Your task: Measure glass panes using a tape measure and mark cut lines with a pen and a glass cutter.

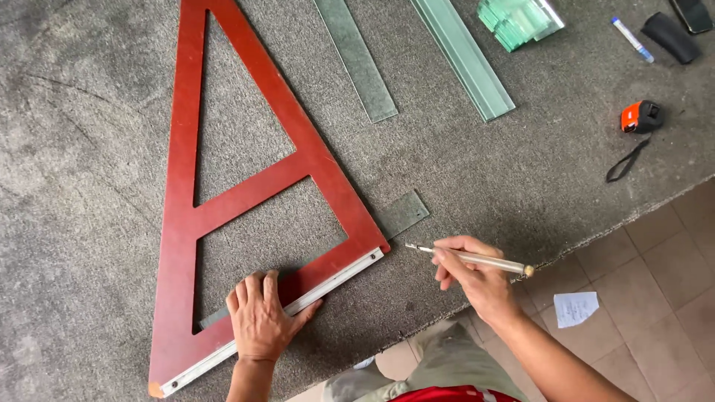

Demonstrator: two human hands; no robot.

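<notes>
A large red triangular wooden square (253, 186) lies flat on the grey carpeted table (82, 149). My left hand (262, 318) presses palm-down on its lower bar, beside the metal edge strip (328, 281). A narrow glass strip (402, 214) lies under the square, its end sticking out on the right side. My right hand (473, 275) holds a slim metal glass cutter (469, 257) like a pen, tip pointing left, just off the square's right corner and near the glass strip's end.
Two long glass strips (357, 59) (462, 56) and a stack of small glass pieces (518, 21) lie at the far side. An orange tape measure (640, 117), a marker (631, 39) and dark items sit at the right. The table edge (618, 223) borders a tiled floor with a paper scrap (576, 308).
</notes>
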